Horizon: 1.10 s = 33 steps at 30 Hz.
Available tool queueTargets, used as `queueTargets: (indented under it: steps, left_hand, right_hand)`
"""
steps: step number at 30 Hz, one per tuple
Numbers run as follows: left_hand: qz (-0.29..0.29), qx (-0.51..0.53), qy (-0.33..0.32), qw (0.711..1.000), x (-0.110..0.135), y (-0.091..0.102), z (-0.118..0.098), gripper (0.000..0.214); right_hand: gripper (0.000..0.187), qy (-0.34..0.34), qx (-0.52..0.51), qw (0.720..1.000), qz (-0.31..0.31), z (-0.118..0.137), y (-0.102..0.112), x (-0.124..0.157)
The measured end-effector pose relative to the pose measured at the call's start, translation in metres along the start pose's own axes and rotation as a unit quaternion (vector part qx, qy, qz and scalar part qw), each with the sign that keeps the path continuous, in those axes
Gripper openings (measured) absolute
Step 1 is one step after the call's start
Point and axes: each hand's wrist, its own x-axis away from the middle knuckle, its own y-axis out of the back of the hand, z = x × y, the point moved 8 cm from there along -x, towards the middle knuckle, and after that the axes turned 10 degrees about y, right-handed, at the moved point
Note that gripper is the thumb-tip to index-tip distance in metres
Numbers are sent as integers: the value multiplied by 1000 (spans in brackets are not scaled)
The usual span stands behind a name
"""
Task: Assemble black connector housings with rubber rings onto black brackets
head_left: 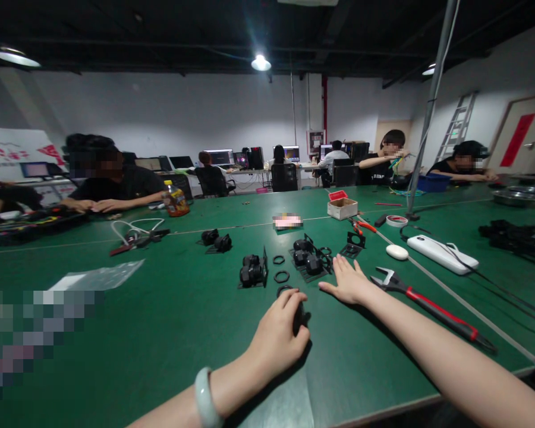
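My left hand (274, 336), with a pale bangle at its wrist, curls round a dark black part (299, 321) close to the tabletop; the fingers hide most of its shape. My right hand (348, 282) lies palm down with its fingers stretched out and holds nothing that I can see. Just beyond its fingertips are a black bracket with a round hole (355, 242) and a bracket carrying black threaded fittings (311, 261). Between the hands and a second fitting assembly (252, 272) lie loose black rings (282, 276). A third assembly (216, 241) sits farther left.
An adjustable wrench (441, 312) lies right of my right forearm. Beyond it are a white power strip (441, 252) with cables, pliers (364, 224) and a small box (342, 208). A metal pole (429, 113) rises from the green table (160, 356). Several people sit around.
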Motion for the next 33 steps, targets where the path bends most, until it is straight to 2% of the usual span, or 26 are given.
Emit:
queueTargets:
  steps: [3, 5, 7, 9, 12, 16, 20, 25, 30, 33]
  left_hand:
    - [1, 13, -7, 1000, -7, -6, -5, 44]
    - [5, 27, -12, 1000, -11, -9, -6, 44]
    - [7, 49, -15, 999, -15, -10, -6, 45]
    - [11, 70, -16, 997, -17, -8, -2, 48]
    - [12, 87, -9, 996, -18, -1, 10, 53]
    - [4, 79, 3, 997, -20, 9, 29, 43]
    - [5, 64, -22, 998, -24, 13, 35, 33]
    - [31, 57, -27, 997, -25, 7, 33, 38]
    - [50, 51, -2, 997, -26, 3, 34, 42]
    - [57, 51, 7, 997, -27, 2, 35, 42]
  right_hand:
    - [98, -8, 12, 999, -36, -1, 14, 2]
    - [90, 27, 14, 996, -87, 8, 34, 8]
    - [70, 138, -14, 982, -130, 32, 52, 17]
    - [49, 262, -61, 953, -139, 59, 63, 29]
    - [45, 346, -138, 923, -98, 84, 60, 39]
    - [66, 346, -208, 913, -66, 89, 44, 38]
    - [79, 314, -250, 915, -47, 81, 32, 31]
    - [81, 302, -287, 908, -50, 80, 28, 26]
    - [67, 303, -326, 894, -41, 84, 23, 24]
    - [71, 288, -368, 884, -25, 81, 19, 26]
